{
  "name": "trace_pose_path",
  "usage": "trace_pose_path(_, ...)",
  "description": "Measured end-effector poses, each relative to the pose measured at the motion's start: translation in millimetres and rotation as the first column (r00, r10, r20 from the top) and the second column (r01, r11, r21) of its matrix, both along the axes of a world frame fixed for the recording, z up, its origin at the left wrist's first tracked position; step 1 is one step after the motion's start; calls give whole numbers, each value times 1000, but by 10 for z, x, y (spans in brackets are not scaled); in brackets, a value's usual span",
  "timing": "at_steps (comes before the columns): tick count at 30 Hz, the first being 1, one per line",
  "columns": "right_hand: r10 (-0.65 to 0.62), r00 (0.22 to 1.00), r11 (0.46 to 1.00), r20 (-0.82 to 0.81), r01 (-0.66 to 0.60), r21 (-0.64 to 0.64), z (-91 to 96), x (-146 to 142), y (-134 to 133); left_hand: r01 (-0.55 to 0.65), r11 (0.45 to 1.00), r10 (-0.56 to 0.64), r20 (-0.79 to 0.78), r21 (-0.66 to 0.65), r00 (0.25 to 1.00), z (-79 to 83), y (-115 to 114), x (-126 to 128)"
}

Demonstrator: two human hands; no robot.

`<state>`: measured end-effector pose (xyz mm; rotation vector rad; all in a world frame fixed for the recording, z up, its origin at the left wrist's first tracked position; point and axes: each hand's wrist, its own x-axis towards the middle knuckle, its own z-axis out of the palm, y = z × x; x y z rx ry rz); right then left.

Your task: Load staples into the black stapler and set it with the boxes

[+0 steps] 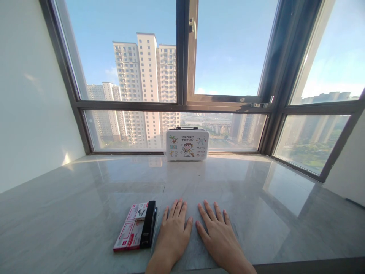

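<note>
My left hand (173, 232) lies flat, palm down, on the grey marble sill (94, 213), its fingers slightly spread. To its right, my right hand (218, 234) rests the same way, thumb out toward the left one, with a gap between them. Neither hand holds anything. Just left of my left hand is a black stapler (148, 225), lying lengthwise along the right edge of a red-and-white printed package (129, 232). A smaller box with a stapler picture (141, 211) shows at the package's upper right.
A white case (187, 144) with cartoon prints and a dark handle stands upright against the window at the back. Dark window frames (182, 106) enclose the sill's far side, with a handle (193, 27) on one sash. A white wall (28, 95) rises at the left.
</note>
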<state>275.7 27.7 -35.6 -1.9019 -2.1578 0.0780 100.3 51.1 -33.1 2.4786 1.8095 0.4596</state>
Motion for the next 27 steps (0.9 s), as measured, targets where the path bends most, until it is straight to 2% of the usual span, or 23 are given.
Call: trace_pose_path(27, 9, 1000, 1000, -12, -9, 11, 5, 16, -14, -3, 1000, 3, 1, 6, 1000, 6, -9, 6)
